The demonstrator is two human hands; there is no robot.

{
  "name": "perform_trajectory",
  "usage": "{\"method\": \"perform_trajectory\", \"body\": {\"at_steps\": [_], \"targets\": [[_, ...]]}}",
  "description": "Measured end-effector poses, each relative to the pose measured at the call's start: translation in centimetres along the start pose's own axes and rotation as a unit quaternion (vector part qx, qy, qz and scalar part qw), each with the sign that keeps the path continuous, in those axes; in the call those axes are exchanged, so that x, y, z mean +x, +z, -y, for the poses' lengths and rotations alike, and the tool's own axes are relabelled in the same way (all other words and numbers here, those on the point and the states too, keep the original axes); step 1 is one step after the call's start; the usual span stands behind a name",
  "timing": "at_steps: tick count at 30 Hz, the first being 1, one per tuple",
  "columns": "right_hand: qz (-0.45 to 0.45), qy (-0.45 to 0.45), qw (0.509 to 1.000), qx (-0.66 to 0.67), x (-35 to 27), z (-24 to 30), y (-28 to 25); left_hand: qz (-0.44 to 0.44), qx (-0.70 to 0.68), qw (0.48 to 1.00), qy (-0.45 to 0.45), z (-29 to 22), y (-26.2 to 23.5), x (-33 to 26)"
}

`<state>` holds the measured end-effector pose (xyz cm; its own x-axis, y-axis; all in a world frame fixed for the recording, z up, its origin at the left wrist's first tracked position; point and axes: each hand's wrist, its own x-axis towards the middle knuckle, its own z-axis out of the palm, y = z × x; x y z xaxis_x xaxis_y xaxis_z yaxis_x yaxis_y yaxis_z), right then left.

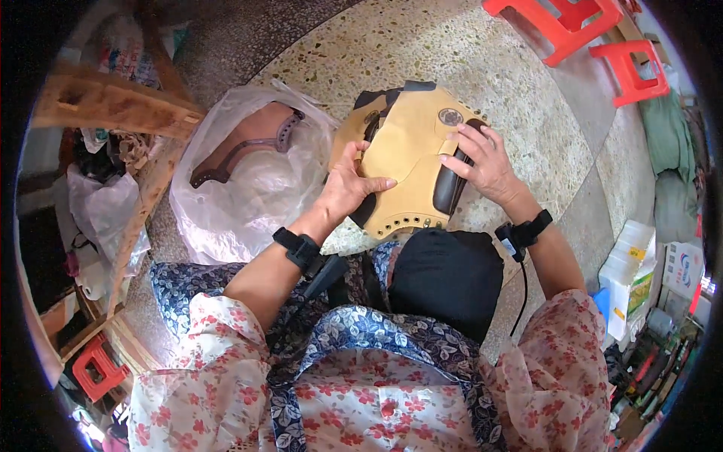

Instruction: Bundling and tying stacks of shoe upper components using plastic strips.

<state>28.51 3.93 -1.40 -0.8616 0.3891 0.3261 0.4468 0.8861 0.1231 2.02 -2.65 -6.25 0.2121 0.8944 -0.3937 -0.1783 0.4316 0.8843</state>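
Note:
A tan leather shoe upper [410, 154] with dark brown trim and a row of small holes along its lower edge rests over a black form [446, 275] on my lap. My left hand [348, 187] presses flat on the upper's left side, thumb stretched across the tan leather. My right hand [482, 162] grips its right edge, fingers curled over the dark brown strip. Black straps with small devices circle both wrists.
A clear plastic bag [241, 177] holding brown leather pieces lies on the terrazzo floor to my left. A wooden frame [113, 105] and clutter stand at far left. Red plastic stools [572, 26] sit at the top right, boxes [629, 275] at right.

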Motion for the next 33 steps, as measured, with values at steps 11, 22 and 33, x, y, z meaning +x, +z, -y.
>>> {"method": "perform_trajectory", "body": {"at_steps": [11,22,33], "targets": [[0.071,0.049,0.995,0.056,-2.4,0.6,1.5,-0.047,0.189,0.98,-0.024,3.1,1.4,0.4],[-0.088,0.39,0.827,0.395,-1.4,4.3,1.9,-0.041,0.128,0.99,0.031,3.8,0.6,1.5],[-0.033,0.434,0.834,0.338,-0.4,4.5,3.0,-0.205,0.616,0.76,0.04,7.6,-24.8,0.6]]}}
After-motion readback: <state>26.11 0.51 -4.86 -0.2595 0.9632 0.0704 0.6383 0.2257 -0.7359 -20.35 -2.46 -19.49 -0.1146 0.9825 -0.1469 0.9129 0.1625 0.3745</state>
